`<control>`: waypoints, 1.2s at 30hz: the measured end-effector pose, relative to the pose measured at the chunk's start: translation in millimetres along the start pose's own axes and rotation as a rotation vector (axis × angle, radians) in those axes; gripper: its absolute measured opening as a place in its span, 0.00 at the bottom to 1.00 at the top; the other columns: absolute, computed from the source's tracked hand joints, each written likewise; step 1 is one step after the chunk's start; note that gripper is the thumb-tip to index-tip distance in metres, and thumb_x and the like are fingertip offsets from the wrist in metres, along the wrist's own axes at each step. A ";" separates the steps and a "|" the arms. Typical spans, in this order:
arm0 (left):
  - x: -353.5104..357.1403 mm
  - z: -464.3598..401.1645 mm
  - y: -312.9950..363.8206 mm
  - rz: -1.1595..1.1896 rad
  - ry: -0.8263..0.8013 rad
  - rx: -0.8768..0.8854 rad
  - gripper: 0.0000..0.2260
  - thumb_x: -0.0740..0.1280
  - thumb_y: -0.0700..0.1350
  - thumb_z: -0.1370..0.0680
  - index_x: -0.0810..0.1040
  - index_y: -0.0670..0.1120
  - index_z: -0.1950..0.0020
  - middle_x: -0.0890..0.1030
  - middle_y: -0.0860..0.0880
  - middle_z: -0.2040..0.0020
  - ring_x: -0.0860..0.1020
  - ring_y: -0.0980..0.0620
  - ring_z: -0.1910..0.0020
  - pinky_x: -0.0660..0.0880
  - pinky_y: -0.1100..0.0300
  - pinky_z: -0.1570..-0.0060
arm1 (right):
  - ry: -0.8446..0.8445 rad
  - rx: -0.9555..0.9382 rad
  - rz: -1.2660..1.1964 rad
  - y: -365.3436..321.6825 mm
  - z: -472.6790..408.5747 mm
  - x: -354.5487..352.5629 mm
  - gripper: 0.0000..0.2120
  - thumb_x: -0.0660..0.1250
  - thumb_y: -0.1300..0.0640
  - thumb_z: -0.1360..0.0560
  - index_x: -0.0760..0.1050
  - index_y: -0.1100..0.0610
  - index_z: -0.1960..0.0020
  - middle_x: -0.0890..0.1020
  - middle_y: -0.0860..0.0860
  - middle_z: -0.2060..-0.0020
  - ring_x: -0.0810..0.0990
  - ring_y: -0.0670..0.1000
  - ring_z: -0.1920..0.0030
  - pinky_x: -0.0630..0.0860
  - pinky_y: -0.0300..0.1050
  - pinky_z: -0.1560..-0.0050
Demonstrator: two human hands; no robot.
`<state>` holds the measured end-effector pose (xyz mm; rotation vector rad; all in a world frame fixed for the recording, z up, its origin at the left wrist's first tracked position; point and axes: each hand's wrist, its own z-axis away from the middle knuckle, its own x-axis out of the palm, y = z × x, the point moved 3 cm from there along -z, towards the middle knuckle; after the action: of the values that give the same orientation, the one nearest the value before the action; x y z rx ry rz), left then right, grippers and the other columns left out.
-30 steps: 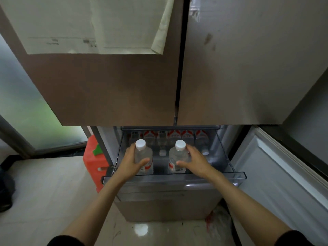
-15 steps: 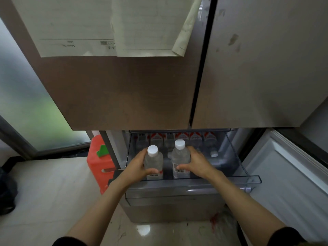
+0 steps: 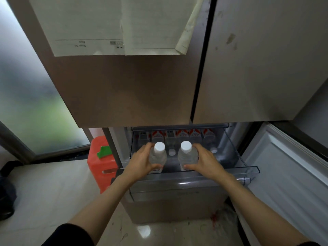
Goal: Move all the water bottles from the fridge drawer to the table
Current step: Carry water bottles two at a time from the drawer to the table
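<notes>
The clear fridge drawer [image 3: 248, 169] is pulled out below the closed upper doors. My left hand [image 3: 141, 161] grips a clear water bottle with a white cap [image 3: 158, 153], held upright above the drawer's front. My right hand [image 3: 205, 161] grips a second white-capped bottle [image 3: 187, 153] beside it. Behind them several more bottles with red-and-white labels [image 3: 194, 134] stand in a row at the back of the drawer. Two further white caps [image 3: 171, 152] show low in the drawer.
An orange plastic stool [image 3: 100, 164] with a green patch stands left of the fridge. The lower fridge door [image 3: 291, 173] hangs open at the right. Papers [image 3: 110, 25] are stuck on the upper left door. A frosted glass door [image 3: 30, 103] is at the left, with pale floor tiles below.
Both hands have kept their hold on the two bottles and raised them slightly. The camera has shifted, so the fridge sits further right in view.
</notes>
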<state>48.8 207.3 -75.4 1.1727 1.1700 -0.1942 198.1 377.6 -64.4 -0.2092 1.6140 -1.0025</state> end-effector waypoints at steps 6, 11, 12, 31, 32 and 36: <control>-46.8 36.5 33.9 0.032 0.230 0.106 0.31 0.74 0.54 0.34 0.66 0.53 0.35 0.74 0.51 0.38 0.72 0.52 0.39 0.70 0.51 0.38 | 0.145 -0.133 -0.042 -40.2 25.4 -31.7 0.33 0.77 0.48 0.37 0.67 0.49 0.37 0.75 0.43 0.43 0.73 0.44 0.44 0.71 0.42 0.45; -109.7 85.3 87.0 0.348 0.487 0.053 0.30 0.73 0.54 0.35 0.68 0.50 0.36 0.75 0.53 0.41 0.76 0.56 0.45 0.74 0.62 0.47 | 0.217 -0.268 -0.339 -95.7 58.1 -63.5 0.31 0.77 0.51 0.36 0.66 0.43 0.39 0.76 0.40 0.46 0.76 0.45 0.45 0.74 0.44 0.44; -118.9 96.5 95.2 0.415 0.548 0.031 0.30 0.72 0.53 0.35 0.67 0.51 0.35 0.75 0.54 0.42 0.76 0.58 0.45 0.75 0.64 0.48 | 0.191 -0.301 -0.402 -106.8 65.4 -66.4 0.29 0.76 0.52 0.36 0.66 0.41 0.40 0.76 0.39 0.46 0.76 0.43 0.45 0.75 0.45 0.44; -184.3 488.6 25.1 0.346 1.193 -0.550 0.29 0.72 0.55 0.35 0.72 0.50 0.36 0.79 0.55 0.46 0.78 0.61 0.48 0.76 0.64 0.50 | -0.554 -0.763 -0.380 -330.0 226.6 160.6 0.30 0.73 0.50 0.32 0.66 0.47 0.33 0.73 0.39 0.46 0.74 0.35 0.50 0.71 0.28 0.56; -188.9 512.7 19.1 0.325 1.220 -0.574 0.29 0.72 0.54 0.35 0.71 0.50 0.36 0.78 0.57 0.46 0.78 0.62 0.49 0.76 0.66 0.51 | -0.577 -0.786 -0.381 -346.4 240.2 178.7 0.30 0.74 0.51 0.32 0.66 0.48 0.34 0.74 0.39 0.46 0.74 0.34 0.51 0.71 0.26 0.57; -208.0 613.4 -11.5 0.220 1.274 -0.703 0.28 0.74 0.51 0.33 0.71 0.50 0.35 0.77 0.53 0.41 0.77 0.55 0.44 0.75 0.58 0.45 | -0.673 -0.816 -0.409 -410.4 297.0 252.6 0.27 0.74 0.54 0.32 0.69 0.49 0.36 0.77 0.43 0.47 0.77 0.40 0.49 0.73 0.29 0.52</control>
<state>321.7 -370.4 31.2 0.6993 1.9248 1.2121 224.5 -176.5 48.5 -1.3242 1.2719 -0.4152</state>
